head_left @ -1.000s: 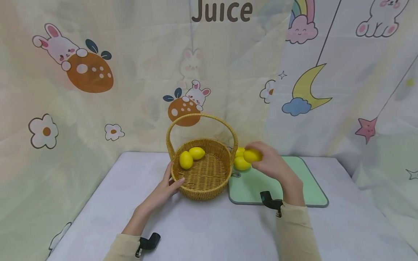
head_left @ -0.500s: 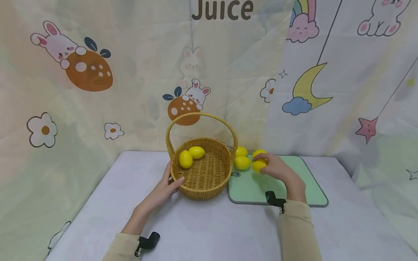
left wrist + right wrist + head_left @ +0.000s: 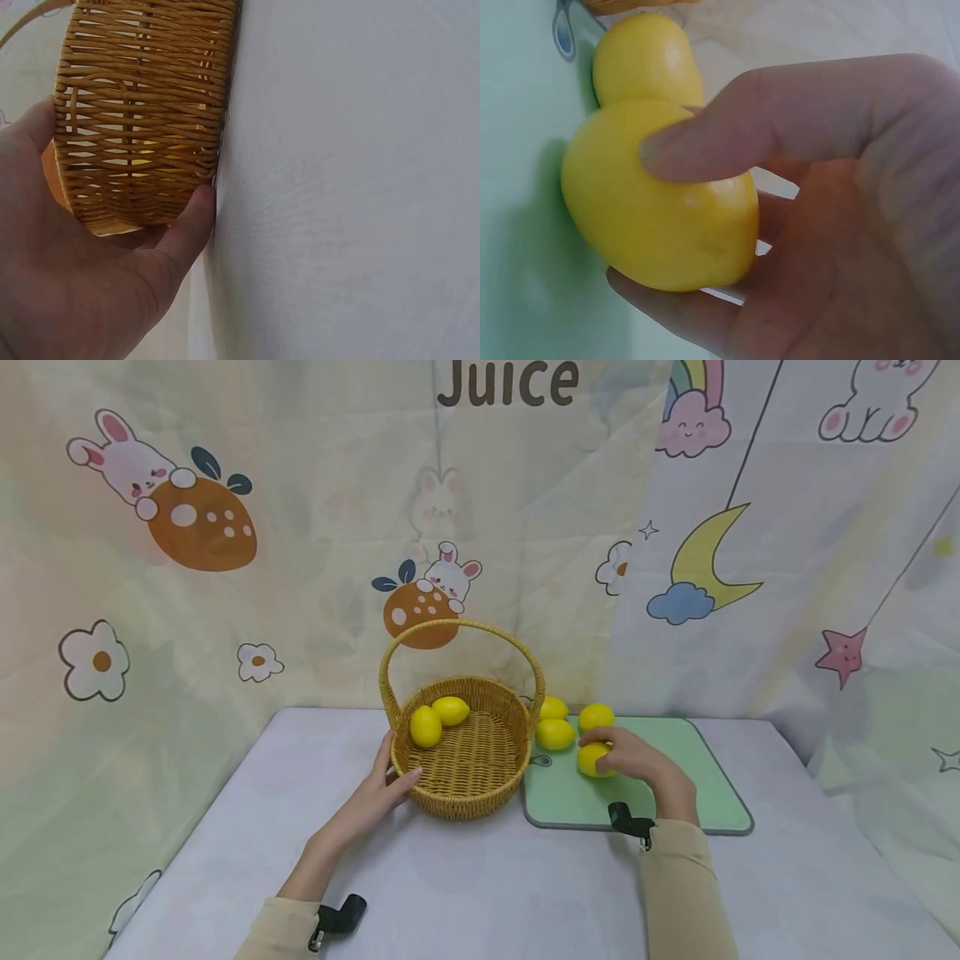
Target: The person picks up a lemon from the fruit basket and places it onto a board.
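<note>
My left hand [image 3: 382,789] grips the near-left side of a woven wicker basket [image 3: 467,808] with a tall arched handle. In the left wrist view, one fingertip lies low on the basket's woven wall [image 3: 142,90], close to the tabletop. Two lemons, one [image 3: 426,727] upright and one [image 3: 451,711] on its side, sit within the basket at the left. Low over the green board, my right hand [image 3: 641,758] holds a lemon [image 3: 652,202], thumb on one side and fingers on the other. Just behind it rests another lemon [image 3: 597,717]; two more [image 3: 555,735] lie beside the basket.
A pale green cutting board [image 3: 675,802] with a grey edge lies right of the basket on the white-covered table [image 3: 465,893]. Behind the table hangs a printed cloth [image 3: 322,610] with rabbits, flowers and a moon.
My right hand has moved right and nearer to me, and the lemon in its fingers sits lower in view. The lemon behind it now shows fully. My left hand stays on the basket.
</note>
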### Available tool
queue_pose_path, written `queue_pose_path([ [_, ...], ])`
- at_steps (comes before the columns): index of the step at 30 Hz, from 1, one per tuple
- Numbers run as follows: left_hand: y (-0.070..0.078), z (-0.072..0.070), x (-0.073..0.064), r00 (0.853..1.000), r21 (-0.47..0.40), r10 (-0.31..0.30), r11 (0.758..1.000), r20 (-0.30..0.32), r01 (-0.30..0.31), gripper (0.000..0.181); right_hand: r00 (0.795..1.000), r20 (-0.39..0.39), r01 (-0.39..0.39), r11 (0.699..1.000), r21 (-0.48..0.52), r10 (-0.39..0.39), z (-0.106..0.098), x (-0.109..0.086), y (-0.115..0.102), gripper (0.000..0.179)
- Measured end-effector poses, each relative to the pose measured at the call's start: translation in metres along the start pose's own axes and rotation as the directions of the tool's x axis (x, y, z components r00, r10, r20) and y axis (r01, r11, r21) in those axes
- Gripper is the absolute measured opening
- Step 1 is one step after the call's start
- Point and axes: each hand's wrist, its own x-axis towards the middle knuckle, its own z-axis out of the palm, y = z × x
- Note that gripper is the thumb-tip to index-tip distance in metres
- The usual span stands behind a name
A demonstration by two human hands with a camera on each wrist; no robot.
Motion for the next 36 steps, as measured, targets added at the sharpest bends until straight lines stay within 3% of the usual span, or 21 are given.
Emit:
queue_pose_path([
  [9,-0.001,0.000,0.000,1.000,0.001,0.002,1.000,0.005,-0.002,0.089,0.998,-0.055,-0.033,0.999,-0.035,0.031,-0.004,-0.009,0.003,0.062],
  [14,-0.001,0.000,0.000,1.000,-0.002,0.007,1.000,0.005,-0.007,0.088,0.991,-0.133,-0.004,0.997,-0.073,-0.005,-0.007,-0.006,0.006,0.056],
  [20,-0.001,0.000,0.000,1.000,-0.001,0.004,1.000,0.006,-0.004,0.089,0.981,-0.195,-0.030,0.993,-0.114,0.007,-0.003,-0.002,0.007,0.056],
  [25,0.000,0.000,-0.001,1.000,-0.001,0.003,1.000,0.004,-0.003,0.089,0.966,-0.254,0.002,0.986,-0.165,-0.045,0.002,0.002,0.003,0.056],
  [36,0.001,0.000,-0.002,1.000,-0.005,0.004,1.000,0.013,-0.004,0.091,0.956,-0.285,0.019,0.985,-0.172,-0.068,0.005,0.009,0.005,0.052],
])
